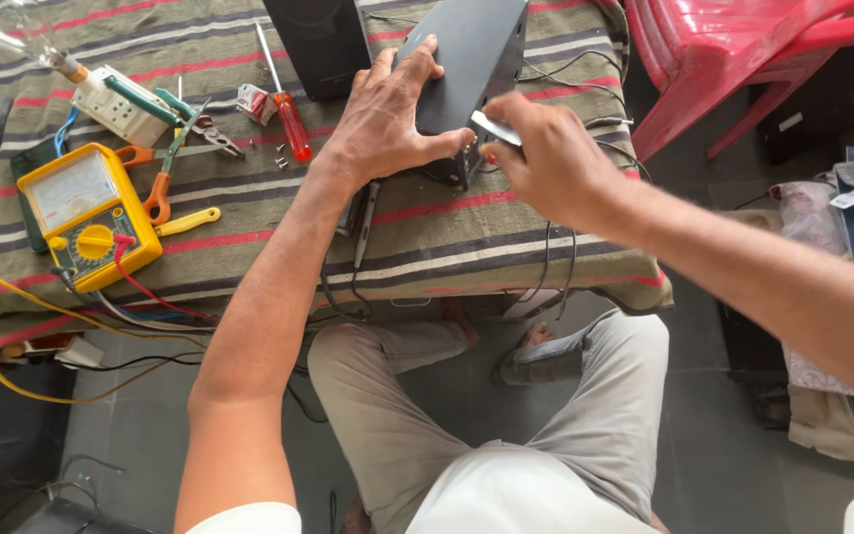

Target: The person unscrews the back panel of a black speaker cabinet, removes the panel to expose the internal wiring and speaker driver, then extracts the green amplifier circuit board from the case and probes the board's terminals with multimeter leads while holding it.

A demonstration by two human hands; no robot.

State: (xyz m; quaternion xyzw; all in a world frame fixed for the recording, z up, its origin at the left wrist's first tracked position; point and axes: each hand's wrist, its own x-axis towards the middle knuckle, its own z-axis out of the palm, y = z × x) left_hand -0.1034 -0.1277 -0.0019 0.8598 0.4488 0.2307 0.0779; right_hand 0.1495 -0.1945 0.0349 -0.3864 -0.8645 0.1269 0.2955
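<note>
Bracing the black box [467, 59] at the far edge of the striped surface [427, 247], left hand [383, 124] lies flat, fingers spread. Right hand [551, 163] pinches a small metal tool [494, 129] at its near corner. Loose screws [279, 161] left of the box suggest work partway.

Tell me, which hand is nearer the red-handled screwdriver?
Left. The left hand rests on the black box just right of the screwdriver; the right hand is farther right.
</note>
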